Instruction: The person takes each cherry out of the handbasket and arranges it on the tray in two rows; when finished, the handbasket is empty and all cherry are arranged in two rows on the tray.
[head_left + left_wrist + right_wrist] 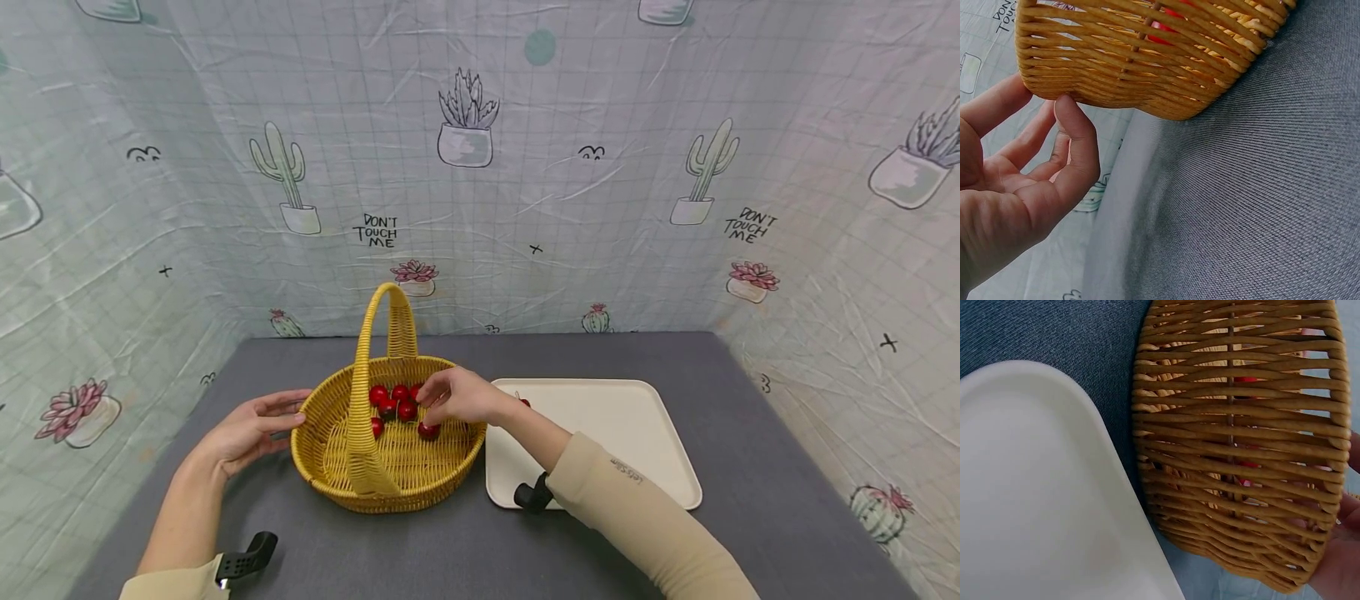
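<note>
One red cherry [429, 432] lies just below the right hand's [462, 395] thumb tip; whether those fingers pinch it cannot be told. The left hand [247, 429] pinches the basket's [390, 502] rim.

**Glossy cherries [407, 410], ribbed wicker**

Smooth red cherries shine inside a basket [375, 502] of coarse yellow strands with a slight sheen. A tray [615, 408], apparently plastic, shows a smooth, softly satin off-white face. The grey tablecloth [1241, 181] is matt, finely ribbed fabric; the backdrop [570, 200] is thin, creased printed sheeting with faint sheen. Beige sleeves [652, 525] are matt cloth.
</note>
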### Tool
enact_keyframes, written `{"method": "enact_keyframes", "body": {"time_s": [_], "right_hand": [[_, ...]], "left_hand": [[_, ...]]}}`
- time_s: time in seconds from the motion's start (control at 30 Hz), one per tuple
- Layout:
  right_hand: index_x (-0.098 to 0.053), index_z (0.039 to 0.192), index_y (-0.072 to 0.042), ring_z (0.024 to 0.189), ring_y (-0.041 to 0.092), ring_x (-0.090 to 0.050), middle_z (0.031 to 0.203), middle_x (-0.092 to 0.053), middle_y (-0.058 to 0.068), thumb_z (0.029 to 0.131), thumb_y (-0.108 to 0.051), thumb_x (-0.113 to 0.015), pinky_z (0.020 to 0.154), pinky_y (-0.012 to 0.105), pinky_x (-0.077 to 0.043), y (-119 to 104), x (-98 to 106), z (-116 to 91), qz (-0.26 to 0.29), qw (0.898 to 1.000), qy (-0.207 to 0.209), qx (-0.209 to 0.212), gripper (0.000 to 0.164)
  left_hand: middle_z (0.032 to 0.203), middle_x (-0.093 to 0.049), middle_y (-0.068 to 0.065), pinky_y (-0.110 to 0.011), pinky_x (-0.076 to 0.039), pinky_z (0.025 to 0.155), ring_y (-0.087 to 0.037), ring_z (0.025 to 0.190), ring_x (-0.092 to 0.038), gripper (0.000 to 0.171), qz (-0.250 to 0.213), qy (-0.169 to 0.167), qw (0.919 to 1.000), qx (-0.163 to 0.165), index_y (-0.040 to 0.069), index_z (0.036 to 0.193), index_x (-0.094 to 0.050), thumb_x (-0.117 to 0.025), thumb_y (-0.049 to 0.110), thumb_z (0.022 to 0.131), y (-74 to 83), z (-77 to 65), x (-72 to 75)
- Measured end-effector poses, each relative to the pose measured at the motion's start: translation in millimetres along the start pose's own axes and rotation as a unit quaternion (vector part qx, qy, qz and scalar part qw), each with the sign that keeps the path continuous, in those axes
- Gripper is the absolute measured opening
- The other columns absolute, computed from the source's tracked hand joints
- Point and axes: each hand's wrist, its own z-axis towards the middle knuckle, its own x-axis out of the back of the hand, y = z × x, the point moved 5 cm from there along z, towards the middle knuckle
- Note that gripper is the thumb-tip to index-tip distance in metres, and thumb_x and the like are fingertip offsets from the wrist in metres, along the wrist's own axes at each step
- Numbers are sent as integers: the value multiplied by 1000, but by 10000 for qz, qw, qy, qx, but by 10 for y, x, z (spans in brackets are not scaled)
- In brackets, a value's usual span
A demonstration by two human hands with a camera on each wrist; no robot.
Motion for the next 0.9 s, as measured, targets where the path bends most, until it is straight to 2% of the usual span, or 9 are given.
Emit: {"method": "enact_keyframes", "body": {"time_s": [0.27,0.47,0.67,0.9], "right_hand": [[-73,112,1,94,15,-62,109,-70,12,86,-4,-82,82,32,-53,11,-38,66,-859,9953,198,-400,28],[-74,107,-3,89,15,-60,103,-69,8,85,-6,-85,79,33,-52,44,-63,122,-1178,9903,203,-706,25],[-76,104,-4,85,15,-61,97,-70,6,83,-2,-85,73,31,-51,66,-128,161,-1390,9875,150,-727,22],[-77,99,-10,84,13,-63,91,-70,0,82,0,-85,72,28,-52,80,-193,188,-1999,9775,85,-664,21]], "left_hand": [[145,-49,-6,-45,-53,95,-8,114,-60,70,25,32,10000,37,-2,159,-31,-67,19,102,21,0,-19],[146,-48,-7,-46,-52,96,-7,114,-59,70,85,48,9999,47,-2,159,-31,-67,20,103,46,-8,-14],[144,-49,-5,-46,-52,96,-8,115,-59,70,70,81,9999,59,-1,159,-32,-68,20,102,29,-6,3],[145,-49,-4,-47,-52,97,-6,115,-58,69,49,73,9999,76,0,159,-33,-68,20,102,16,-21,0]]}}
